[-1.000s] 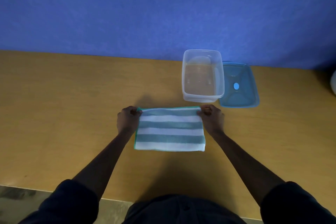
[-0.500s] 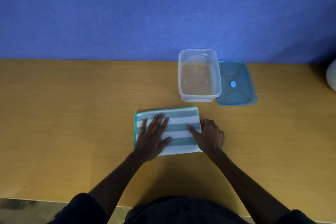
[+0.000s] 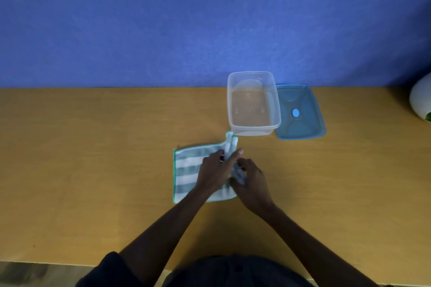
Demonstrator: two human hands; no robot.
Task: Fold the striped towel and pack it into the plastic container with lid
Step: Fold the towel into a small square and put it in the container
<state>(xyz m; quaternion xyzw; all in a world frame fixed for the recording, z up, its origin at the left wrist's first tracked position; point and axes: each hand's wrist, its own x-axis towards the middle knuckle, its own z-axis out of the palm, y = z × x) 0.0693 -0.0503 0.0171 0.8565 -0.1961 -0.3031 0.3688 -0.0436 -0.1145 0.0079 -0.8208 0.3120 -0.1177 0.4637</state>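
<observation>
One striped towel (image 3: 186, 171), folded, on one wooden table (image 3: 93, 158). One clear plastic container (image 3: 253, 103), open. One blue lid (image 3: 300, 112), flat beside it. Two hands over the towel: one left hand (image 3: 214, 173), one right hand (image 3: 253, 185). Two dark sleeves at the bottom edge. One white rounded object (image 3: 421, 100), cut off at the right edge, kind unclear. One blue wall (image 3: 210, 18) behind.

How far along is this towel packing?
Partly folded: the striped towel lies doubled on the table. In hand: left hand presses it while right hand lifts its right edge. Left: packing into the empty container, adding the blue lid.
</observation>
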